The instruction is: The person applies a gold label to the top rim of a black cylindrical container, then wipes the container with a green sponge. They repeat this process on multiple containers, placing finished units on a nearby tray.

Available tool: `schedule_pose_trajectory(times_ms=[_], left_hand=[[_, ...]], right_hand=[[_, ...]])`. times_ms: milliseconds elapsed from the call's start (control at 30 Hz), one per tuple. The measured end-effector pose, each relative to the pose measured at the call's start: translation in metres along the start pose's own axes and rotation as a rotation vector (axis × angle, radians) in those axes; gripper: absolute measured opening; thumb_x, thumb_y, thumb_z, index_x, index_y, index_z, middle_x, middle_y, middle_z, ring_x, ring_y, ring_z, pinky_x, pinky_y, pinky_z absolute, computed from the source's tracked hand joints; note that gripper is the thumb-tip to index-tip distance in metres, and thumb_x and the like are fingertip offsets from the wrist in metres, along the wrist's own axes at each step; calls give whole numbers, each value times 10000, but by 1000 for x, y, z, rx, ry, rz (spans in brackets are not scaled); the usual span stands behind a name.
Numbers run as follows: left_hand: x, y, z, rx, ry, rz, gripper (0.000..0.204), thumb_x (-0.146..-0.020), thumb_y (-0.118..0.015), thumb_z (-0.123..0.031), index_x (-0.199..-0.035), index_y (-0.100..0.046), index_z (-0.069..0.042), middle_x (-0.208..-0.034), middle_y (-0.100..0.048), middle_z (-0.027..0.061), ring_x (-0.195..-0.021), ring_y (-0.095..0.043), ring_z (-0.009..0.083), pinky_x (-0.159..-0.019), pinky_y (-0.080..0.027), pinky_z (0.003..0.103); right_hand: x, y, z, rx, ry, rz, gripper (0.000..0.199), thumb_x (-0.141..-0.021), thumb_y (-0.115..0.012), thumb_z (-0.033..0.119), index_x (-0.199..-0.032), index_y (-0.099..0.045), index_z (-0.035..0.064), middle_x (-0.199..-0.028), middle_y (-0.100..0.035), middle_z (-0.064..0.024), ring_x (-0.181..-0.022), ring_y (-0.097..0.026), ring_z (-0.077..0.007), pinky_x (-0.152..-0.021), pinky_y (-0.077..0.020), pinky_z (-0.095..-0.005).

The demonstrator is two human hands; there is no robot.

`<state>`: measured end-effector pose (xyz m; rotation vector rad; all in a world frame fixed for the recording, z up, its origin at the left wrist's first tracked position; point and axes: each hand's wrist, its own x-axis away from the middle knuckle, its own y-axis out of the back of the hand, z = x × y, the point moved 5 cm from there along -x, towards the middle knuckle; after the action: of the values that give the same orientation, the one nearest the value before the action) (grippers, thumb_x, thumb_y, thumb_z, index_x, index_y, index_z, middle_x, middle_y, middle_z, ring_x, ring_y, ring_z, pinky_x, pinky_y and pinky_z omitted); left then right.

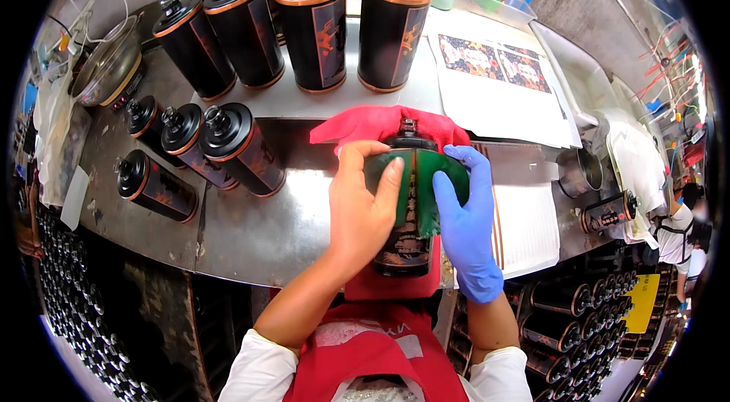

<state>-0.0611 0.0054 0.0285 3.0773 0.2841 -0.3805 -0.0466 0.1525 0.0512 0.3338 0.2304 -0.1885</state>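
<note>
A black bottle (401,254) with dark, copper-coloured artwork lies in front of me, its neck pointing away, on a red cloth (369,122). Dark green flexible sheet (423,189) covers its upper part on both sides, with a narrow strip of artwork showing down the middle. My bare left hand (359,200) grips the sheet's left side, thumb lying on top. On the other side, my right hand (465,212), in a blue glove, holds the sheet with thumb and fingers around its edge. Whether the sheet is one piece or two I cannot tell.
Several large black bottles (310,37) stand at the back, and several smaller ones (242,147) to the left. A metal pan (108,71) sits at far left. Printed sheets (494,90), a stack of paper (525,212) and a metal cup (579,171) are at right. Racked bottles (566,318) sit below.
</note>
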Motion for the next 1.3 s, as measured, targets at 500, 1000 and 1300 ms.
schedule_pose_trajectory(times_ms=[500,1000,1300], left_hand=[[7,35,87,-287,39,-59,183,-858,-600,-115,-991,-527,-13,-918,-554,99,-830,-544,182,-768,-446,321],[41,32,70,-174,44,-24,203,-876,-591,-107,-1015,-491,4,-923,-515,73,-883,-481,139,-819,-410,278],[67,6,7,-224,-84,37,208,-891,-579,-109,-1049,-491,-6,-974,-495,60,-901,-469,126,-829,-396,260]], right_hand=[[10,24,-126,-237,-479,6,263,-873,-548,45,-1131,-496,41,-950,-576,-62,-806,-570,-89,-671,-486,-219],[43,21,-115,-442,-478,-3,274,-890,-558,75,-1150,-479,38,-1026,-568,-75,-895,-551,-120,-796,-460,-241],[51,5,-4,241,4,-75,278,-879,-568,115,-1133,-495,31,-992,-601,-157,-900,-622,-247,-770,-479,-332]])
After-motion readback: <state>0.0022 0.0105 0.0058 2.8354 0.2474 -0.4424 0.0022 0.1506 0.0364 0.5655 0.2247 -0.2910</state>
